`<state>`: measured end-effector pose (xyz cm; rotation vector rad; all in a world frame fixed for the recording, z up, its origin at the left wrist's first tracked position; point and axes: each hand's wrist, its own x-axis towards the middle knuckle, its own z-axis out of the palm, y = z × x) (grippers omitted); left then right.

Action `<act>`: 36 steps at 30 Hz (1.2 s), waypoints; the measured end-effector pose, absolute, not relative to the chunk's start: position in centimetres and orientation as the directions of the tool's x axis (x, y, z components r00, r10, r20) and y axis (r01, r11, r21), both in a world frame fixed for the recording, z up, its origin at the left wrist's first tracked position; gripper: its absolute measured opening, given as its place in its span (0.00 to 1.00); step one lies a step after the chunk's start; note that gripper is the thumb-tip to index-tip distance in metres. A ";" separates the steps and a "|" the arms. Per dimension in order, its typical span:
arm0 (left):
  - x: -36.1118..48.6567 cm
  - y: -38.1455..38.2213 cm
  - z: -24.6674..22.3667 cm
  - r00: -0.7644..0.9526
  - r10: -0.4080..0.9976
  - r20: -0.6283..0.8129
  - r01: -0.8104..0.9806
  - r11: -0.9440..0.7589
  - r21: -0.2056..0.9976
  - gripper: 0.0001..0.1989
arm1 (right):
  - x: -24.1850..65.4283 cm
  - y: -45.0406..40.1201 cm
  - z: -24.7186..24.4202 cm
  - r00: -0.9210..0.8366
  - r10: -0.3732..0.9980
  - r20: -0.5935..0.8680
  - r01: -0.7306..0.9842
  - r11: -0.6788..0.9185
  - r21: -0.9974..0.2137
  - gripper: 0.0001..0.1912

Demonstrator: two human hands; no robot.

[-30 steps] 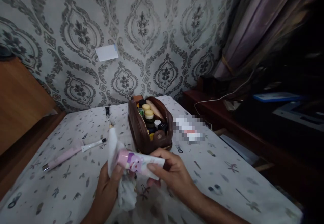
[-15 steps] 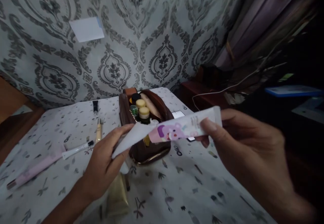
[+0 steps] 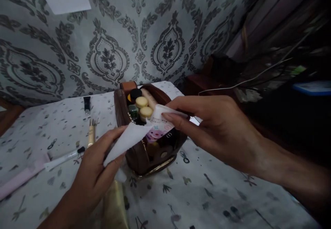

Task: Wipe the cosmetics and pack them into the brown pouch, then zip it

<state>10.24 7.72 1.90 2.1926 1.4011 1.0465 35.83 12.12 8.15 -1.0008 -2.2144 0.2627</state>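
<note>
My left hand [image 3: 100,167] grips a folded white tissue [image 3: 129,137] at the near left of the brown toiletry bag [image 3: 139,160]. Between finger and thumb, my right hand [image 3: 207,122] pinches the flat end of a white and pink squeeze tube [image 3: 157,129] with a cartoon print. The tube tilts down over the bag, and its lower end is hidden near the tissue. Inside the unzipped bag stand yellow-lidded jars [image 3: 146,112], a black-lidded jar [image 3: 136,93], a green-tinted jar [image 3: 133,111] and a long beige tube [image 3: 150,98].
On the patterned tablecloth at left lie a small black tube [image 3: 87,104], a beige slim tube [image 3: 91,134], a white stick with a black tip [image 3: 64,157] and a pink item [image 3: 23,177]. A gold tube [image 3: 115,205] lies nearest me. A white cable [image 3: 240,83] hangs at right.
My right hand has moved left and turned, tipping the tube from nearly level to steeply slanted over the bag. My left hand still holds the tissue. The camera view has shifted slightly.
</note>
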 end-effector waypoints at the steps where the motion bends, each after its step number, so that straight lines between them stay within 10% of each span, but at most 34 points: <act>1: 10.2 7.7 1.8 0.250 0.881 0.401 0.635 -0.462 0.619 0.18 | 35.7 12.3 8.1 -0.486 0.723 0.491 0.577 0.688 -0.440 0.16; 21: 9.5 7.6 1.5 0.339 0.859 0.383 0.643 -0.509 0.572 0.24 | 33.4 13.3 8.6 -0.509 0.827 0.237 0.747 0.562 -0.355 0.04; 36: 9.6 7.6 1.3 0.311 0.845 0.435 0.600 -0.530 0.599 0.23 | 33.1 13.2 8.4 -0.515 0.851 0.098 0.780 0.513 -0.357 0.15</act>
